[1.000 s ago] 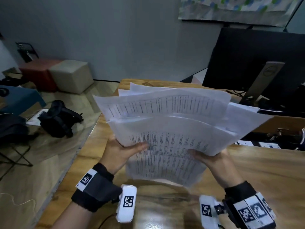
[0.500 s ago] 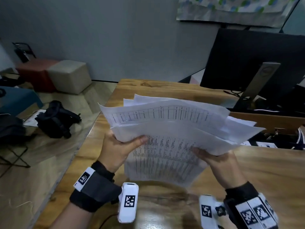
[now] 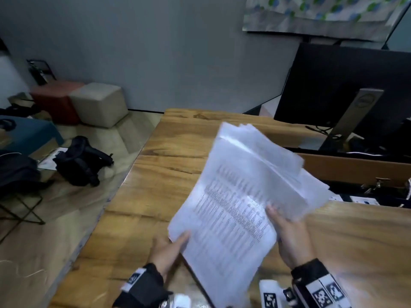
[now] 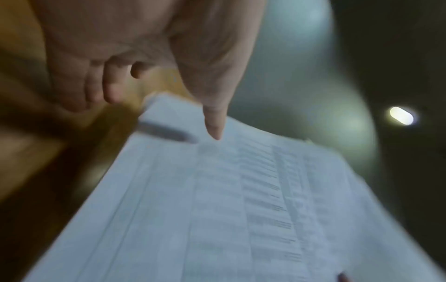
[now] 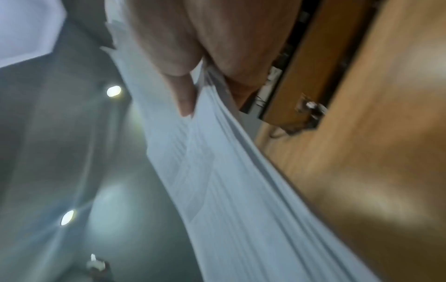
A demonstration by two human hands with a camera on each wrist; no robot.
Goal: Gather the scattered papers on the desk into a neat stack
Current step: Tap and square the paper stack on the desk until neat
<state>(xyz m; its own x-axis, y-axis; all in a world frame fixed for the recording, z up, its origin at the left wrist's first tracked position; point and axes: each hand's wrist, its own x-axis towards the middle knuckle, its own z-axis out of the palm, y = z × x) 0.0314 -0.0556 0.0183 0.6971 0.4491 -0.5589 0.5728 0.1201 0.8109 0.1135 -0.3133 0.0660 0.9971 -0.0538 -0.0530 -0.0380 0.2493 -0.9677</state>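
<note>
Above the desk (image 3: 169, 174), I pinched the tilted, uneven papers (image 3: 235, 207) with my left hand (image 3: 169, 252) and right hand (image 3: 291, 236).

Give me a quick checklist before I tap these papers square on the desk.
1. Left hand grips the papers: ok, thumb on top at a lower corner.
2. Right hand grips them: ok, thumb over the sheets in the right wrist view.
3. Edges aligned: not ok, sheets fan out at the far end.
4. All sheets gathered: ok on the desk in view; beneath the papers cannot tell.
5. Landing spot under the papers: cannot tell, hidden.
</note>
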